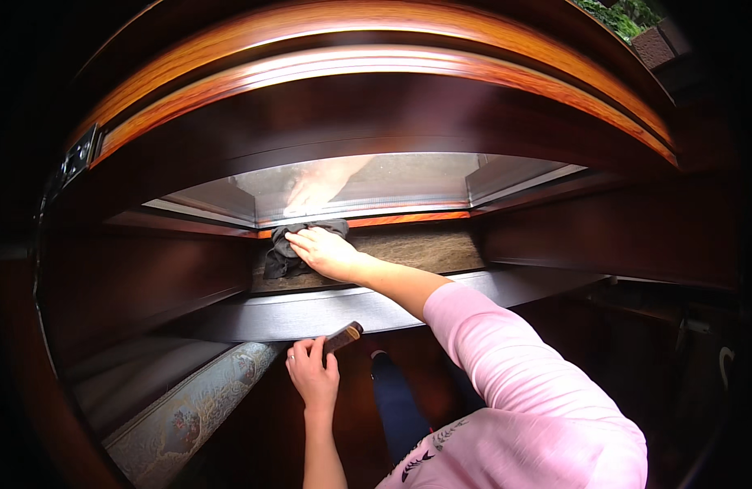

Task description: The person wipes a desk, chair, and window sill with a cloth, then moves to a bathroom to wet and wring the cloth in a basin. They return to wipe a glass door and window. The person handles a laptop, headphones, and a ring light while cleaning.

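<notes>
Dark polished wood fills nearly the whole view: a deep furniture frame (376,114) with orange-brown bands curving across the top and a recessed sill (425,248) of greyish-brown grain at its middle. Behind the sill stands a glass panel (392,183), hazy and smeared, in which the reaching hand shows as a pale reflection. Lower left, a padded cushion edge (189,407) with a blue-grey floral pattern runs diagonally beside the frame. From the lower right a pink sleeve (514,383) stretches forward. At its end the right hand (325,251) lies flat, fingers together and spread over a dark grey cloth (285,254), pressing it down onto the left end of the sill, just under the glass. Nearer the body, the left hand (312,375) is closed around a small dark brown oblong object (343,335), held up by the front rail; what kind of thing it is cannot be told. Judging by how things lie, the wiping looks only partly done: the cloth sits at the sill's left end, the stretch to the right shows no clear sign either way, and the glass above looks streaky.
</notes>
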Motion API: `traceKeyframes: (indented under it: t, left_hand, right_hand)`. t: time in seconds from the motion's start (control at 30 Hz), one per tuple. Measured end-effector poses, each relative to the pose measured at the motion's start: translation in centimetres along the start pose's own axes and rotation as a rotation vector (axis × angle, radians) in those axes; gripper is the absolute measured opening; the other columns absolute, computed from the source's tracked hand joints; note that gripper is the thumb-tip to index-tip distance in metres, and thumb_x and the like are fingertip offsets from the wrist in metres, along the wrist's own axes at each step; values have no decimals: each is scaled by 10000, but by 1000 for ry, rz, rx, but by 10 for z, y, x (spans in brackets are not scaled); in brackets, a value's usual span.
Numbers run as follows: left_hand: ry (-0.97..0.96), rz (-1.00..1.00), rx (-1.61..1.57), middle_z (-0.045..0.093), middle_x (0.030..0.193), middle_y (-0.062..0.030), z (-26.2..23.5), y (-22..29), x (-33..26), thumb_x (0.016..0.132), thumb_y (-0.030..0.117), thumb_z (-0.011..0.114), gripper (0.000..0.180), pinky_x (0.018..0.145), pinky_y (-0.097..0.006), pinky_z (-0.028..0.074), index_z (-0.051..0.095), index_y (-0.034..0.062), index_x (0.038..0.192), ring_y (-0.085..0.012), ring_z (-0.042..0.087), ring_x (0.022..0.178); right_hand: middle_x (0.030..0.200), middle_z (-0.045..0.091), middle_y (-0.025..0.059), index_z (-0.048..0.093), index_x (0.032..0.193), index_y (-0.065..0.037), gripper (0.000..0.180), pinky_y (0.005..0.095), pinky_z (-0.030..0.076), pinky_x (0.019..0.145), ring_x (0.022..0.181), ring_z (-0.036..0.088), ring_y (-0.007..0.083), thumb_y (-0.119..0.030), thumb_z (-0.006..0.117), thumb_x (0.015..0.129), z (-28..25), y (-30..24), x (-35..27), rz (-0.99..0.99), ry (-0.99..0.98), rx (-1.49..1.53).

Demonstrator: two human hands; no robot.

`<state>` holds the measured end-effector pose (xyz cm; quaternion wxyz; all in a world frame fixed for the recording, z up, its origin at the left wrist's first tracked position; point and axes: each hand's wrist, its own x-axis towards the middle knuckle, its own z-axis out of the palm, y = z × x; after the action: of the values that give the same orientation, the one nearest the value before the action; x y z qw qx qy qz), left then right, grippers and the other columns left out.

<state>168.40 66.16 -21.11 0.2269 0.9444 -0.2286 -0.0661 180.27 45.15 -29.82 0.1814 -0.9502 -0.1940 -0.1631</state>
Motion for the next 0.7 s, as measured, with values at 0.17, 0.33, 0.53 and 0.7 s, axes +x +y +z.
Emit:
traceKeyframes:
  t: [0.17, 0.33, 0.53, 0.7]
  left_hand:
    - [-10, 198, 171, 538, 932, -71, 26, -26, 89, 657, 28, 669, 301, 827, -408, 397, 657, 63, 955, -273, 507, 919]
    - [20, 277, 480, 506, 881, -61, 52, -53, 162, 694, 62, 620, 91, 734, -403, 392, 596, 100, 773, -270, 499, 858]
    - [-29, 222, 600, 544, 939, -81, 74, -71, 189, 697, 33, 603, 190, 747, -411, 402, 625, 96, 875, -282, 514, 909]
    - [49, 263, 416, 514, 1239, -110, 63, -60, 165, 693, 37, 633, 552, 947, -449, 359, 542, 105, 1234, -304, 463, 1139]
  right_hand:
    - [1202, 590, 38, 631, 1052, -31, 289, 298, 462, 863, 987, 569, 203, -97, 545, 784, -94, 55, -144, 335, -47, -167]
    - [1246, 539, 167, 523, 1170, 36, 419, 372, 471, 901, 1092, 544, 323, 39, 555, 753, -138, 55, -223, 866, -46, -214]
    - [1112, 497, 238, 484, 1094, 87, 417, 373, 439, 929, 1098, 479, 376, 93, 519, 678, -77, 48, -219, 1228, -132, -278]
    - [1038, 602, 164, 605, 1087, -38, 401, 383, 488, 865, 1013, 569, 326, -2, 563, 689, -109, 44, -240, 1022, -548, -152]
